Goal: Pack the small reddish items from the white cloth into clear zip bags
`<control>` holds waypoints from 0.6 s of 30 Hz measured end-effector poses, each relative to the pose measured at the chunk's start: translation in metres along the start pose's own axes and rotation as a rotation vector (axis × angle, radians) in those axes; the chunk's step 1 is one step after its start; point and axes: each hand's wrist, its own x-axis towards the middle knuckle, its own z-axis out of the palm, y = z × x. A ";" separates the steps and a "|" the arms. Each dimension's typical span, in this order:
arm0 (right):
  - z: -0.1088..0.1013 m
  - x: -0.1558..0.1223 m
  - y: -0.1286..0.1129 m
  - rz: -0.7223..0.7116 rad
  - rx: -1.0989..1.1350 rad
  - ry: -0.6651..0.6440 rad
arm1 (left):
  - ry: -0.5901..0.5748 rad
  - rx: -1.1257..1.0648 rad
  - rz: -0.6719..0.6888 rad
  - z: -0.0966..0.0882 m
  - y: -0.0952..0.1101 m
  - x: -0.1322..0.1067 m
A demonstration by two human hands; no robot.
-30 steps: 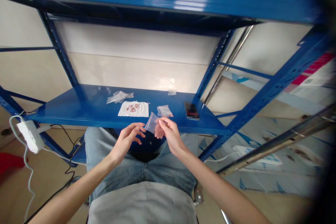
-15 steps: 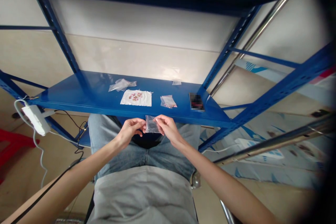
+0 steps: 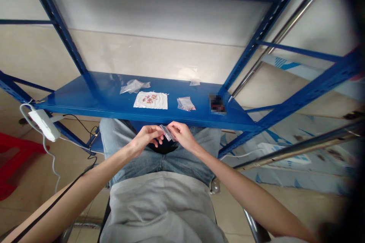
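My left hand [image 3: 146,138] and my right hand [image 3: 181,135] meet over my lap, just in front of the blue shelf [image 3: 85,102]. Both pinch one small clear plastic bag [image 3: 167,132], held between the fingertips of the two hands. On the shelf beyond lie a white cloth [image 3: 151,100] with small red pieces on it, a filled small bag [image 3: 186,103] to its right, and crumpled clear bags [image 3: 134,85] behind it.
A blurred dark object [image 3: 217,103] sits at the shelf's right end. A tiny clear bag [image 3: 194,82] lies by the back wall. A white power strip [image 3: 44,124] with cables hangs at the left. Blue uprights frame the shelf; a red stool [image 3: 13,159] stands far left.
My left hand has closed onto the small bag that only the right hand held. Both hands sank lower toward my lap, and my view tilted down a little.
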 end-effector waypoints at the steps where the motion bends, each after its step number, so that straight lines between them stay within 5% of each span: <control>1: 0.001 -0.001 0.001 -0.013 -0.030 0.004 | -0.006 0.002 0.006 0.001 0.000 -0.001; 7: 0.005 -0.009 -0.012 -0.239 -0.291 0.382 | 0.038 0.101 0.101 0.004 0.003 -0.003; 18: 0.017 -0.021 -0.034 -0.254 -0.294 0.192 | 0.116 0.214 0.194 0.004 -0.003 -0.001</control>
